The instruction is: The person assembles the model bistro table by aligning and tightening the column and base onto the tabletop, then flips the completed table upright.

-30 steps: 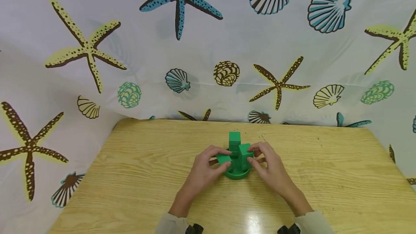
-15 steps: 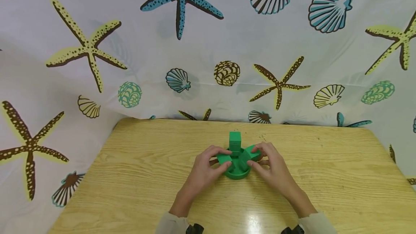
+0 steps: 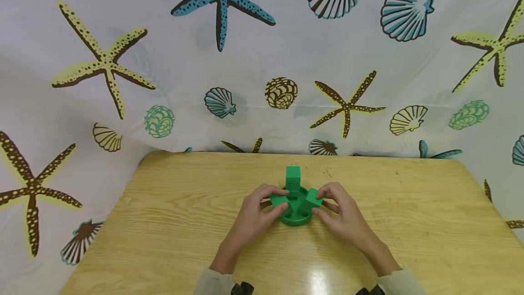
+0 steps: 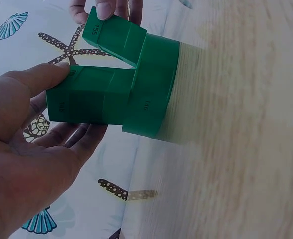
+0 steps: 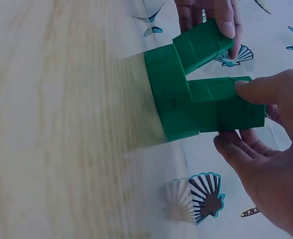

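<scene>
A round green base (image 3: 295, 222) sits on the table with three green blocks standing up from it. My left hand (image 3: 254, 211) grips the left block (image 3: 279, 200), thumb on the near side and fingers on the far side. On the other side, my right hand (image 3: 345, 211) pinches the right block (image 3: 314, 197), which leans outward over the rim. At the back stands an upright block (image 3: 293, 178) that neither hand touches. Small dark digits mark the left block (image 4: 89, 97) in the left wrist view and the right block (image 5: 221, 107) in the right wrist view.
The wooden table (image 3: 184, 204) spreads out around the base. Behind and at the sides hangs a white cloth (image 3: 254, 58) printed with starfish and shells, meeting the table's far edge.
My right hand has shifted a little outward and turned the right block, which now leans right. The left hand and back block keep their places; the head view has shifted slightly.
</scene>
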Motion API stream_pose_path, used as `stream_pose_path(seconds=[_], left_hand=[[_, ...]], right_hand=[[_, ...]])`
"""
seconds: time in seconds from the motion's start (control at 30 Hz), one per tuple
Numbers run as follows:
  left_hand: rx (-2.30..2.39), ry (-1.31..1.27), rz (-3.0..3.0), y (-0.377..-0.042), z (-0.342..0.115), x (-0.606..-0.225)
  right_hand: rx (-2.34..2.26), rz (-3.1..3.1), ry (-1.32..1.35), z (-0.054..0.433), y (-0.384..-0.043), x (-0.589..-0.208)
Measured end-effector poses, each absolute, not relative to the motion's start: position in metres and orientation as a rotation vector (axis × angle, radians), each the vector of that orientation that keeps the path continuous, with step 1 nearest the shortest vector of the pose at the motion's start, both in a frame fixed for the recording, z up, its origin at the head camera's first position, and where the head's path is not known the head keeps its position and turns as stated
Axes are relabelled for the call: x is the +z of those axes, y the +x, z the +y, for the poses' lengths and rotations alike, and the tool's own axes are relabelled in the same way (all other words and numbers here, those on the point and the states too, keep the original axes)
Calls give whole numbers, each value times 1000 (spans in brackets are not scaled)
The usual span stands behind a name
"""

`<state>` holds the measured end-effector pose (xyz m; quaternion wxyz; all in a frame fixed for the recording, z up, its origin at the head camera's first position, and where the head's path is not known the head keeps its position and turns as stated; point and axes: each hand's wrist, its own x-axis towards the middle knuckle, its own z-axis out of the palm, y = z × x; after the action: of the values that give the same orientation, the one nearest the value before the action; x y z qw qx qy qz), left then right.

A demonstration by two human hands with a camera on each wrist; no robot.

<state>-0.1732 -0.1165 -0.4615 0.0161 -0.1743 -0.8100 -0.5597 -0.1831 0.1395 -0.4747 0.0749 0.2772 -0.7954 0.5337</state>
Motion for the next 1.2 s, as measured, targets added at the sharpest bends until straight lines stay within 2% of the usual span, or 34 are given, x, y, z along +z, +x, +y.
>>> stream_pose_path(seconds=[1.0, 1.2], left_hand=[[-1758, -698, -2484, -180, -123, -466], [-1760, -634, -2538, -178, -125, -469]], right_hand=[[1416, -2423, 748, 128, -186, -475], [1587, -2453, 748, 135, -187, -477]])
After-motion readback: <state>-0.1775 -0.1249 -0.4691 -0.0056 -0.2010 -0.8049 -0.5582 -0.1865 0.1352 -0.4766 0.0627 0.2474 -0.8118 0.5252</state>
